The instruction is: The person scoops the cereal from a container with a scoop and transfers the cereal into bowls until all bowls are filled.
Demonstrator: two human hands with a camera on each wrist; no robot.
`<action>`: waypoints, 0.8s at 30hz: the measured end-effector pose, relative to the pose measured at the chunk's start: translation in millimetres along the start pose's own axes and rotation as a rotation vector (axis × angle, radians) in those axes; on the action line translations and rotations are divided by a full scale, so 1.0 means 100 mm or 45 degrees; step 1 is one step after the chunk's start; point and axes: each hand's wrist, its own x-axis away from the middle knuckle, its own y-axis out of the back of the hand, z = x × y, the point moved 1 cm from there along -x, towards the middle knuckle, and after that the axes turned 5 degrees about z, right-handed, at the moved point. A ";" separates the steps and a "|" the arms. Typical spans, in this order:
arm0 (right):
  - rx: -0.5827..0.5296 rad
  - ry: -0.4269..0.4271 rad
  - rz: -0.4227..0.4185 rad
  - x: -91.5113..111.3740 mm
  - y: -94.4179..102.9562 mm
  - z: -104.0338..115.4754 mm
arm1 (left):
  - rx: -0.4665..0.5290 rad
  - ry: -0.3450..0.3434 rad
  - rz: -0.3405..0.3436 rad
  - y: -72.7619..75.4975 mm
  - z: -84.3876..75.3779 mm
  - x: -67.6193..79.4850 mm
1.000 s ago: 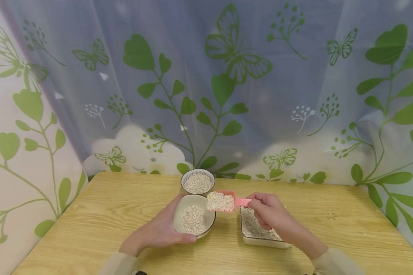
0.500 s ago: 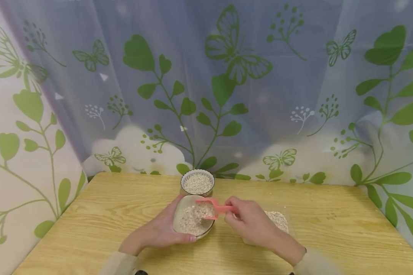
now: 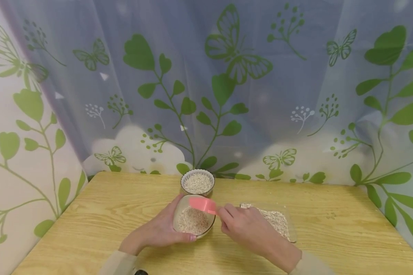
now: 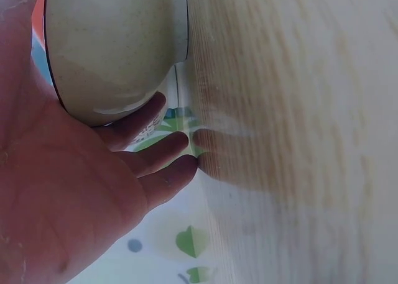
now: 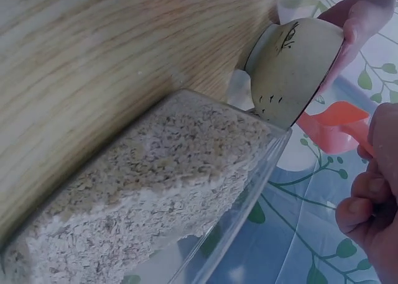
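My left hand (image 3: 160,228) holds a cream bowl (image 3: 179,225) with a dark rim, its thumb along the near edge and its fingers against the far side. Oats (image 3: 194,222) are heaped in this bowl. My right hand (image 3: 242,227) grips the handle of a pink scoop (image 3: 203,205), which is tipped over above the bowl with its underside up. In the right wrist view, the scoop (image 5: 336,128) appears beside the bowl's rim. The left wrist view shows the outer wall of the bowl (image 4: 115,54) against the spread fingers.
Behind the held bowl stands a fluted bowl (image 3: 182,185) of oats. A clear rectangular container (image 5: 227,237) of oats sits at the right, partly hidden by my right arm in the head view. The wooden table (image 3: 124,198) meets a patterned curtain (image 3: 179,76) at the back.
My right hand has moved left from over the container, and the loaded scoop has turned over above the bowl. The oat heap in the bowl has grown. My left hand has stayed put.
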 end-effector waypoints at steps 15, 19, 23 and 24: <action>-0.179 -0.127 -0.094 0.36 0.28 -0.31 | -0.287 -0.014 -0.120 0.06 -0.14 0.06; -0.188 -0.149 -0.104 0.53 0.40 -0.44 | -0.316 -0.045 -0.171 0.07 -0.30 0.05; -0.146 -0.201 -0.054 0.70 0.53 -0.53 | -0.281 -0.103 -0.189 0.05 -0.51 0.04; -0.130 -0.206 -0.045 0.73 0.55 -0.54 | -0.275 -0.114 -0.189 0.03 -0.55 0.03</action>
